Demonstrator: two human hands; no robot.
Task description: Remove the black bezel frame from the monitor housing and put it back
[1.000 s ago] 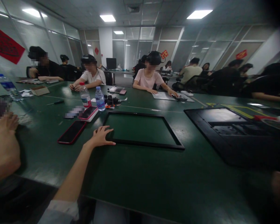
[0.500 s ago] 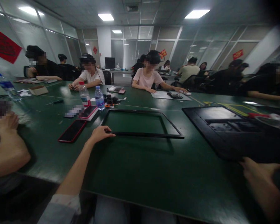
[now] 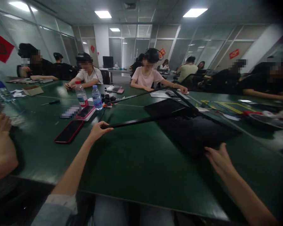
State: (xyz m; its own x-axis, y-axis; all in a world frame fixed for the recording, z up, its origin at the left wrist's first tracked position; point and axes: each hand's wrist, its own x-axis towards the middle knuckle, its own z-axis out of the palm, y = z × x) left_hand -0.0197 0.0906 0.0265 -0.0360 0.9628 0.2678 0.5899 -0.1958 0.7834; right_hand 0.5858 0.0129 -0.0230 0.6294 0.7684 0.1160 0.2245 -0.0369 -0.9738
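My left hand pinches the near left corner of a thin black rectangular bezel, an open frame with nothing in its middle. Its right part is raised and lies over a large black plastic panel, tilted compared with its left end. At the panel's near right edge is my right hand, thumb and fingers apart with the edge between them. How far the fingers reach under the panel is hidden.
Left of the bezel lie a red-edged phone and a pink phone, with two bottles behind, one red-capped, one blue-capped. A round dark dish stands far right. Beside me is another person's arm; several people sit around.
My right hand has moved left and brought the black panel with it, from the right side to under the bezel. The bezel's right side has risen and turned. My left hand keeps its hold.
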